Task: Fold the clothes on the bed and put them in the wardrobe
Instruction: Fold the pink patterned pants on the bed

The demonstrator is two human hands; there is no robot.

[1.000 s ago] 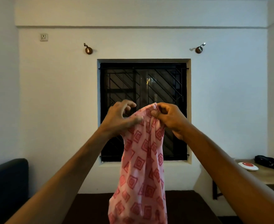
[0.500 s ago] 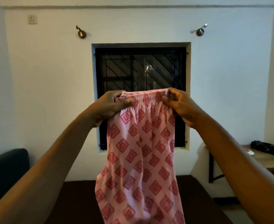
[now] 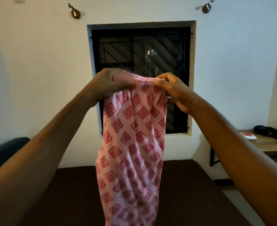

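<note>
A pink garment (image 3: 131, 144) printed with red diamond squares hangs in front of me, over the dark brown bed (image 3: 191, 193). My left hand (image 3: 108, 85) grips the left end of its elastic top edge. My right hand (image 3: 172, 88) pinches the right end of that edge. Both arms are stretched forward at about window height. The cloth falls in long folds, and its lower end runs out of the frame at the bottom.
A barred dark window (image 3: 141, 75) is set in the white wall ahead. A wooden table (image 3: 265, 144) at the right carries a white-and-red dish (image 3: 248, 136) and a black object (image 3: 271, 132). A dark seat (image 3: 5, 149) stands at the left.
The bunched top of the garment was spread out between my hands into a flat waistband. My view has tilted downward, showing more of the bed.
</note>
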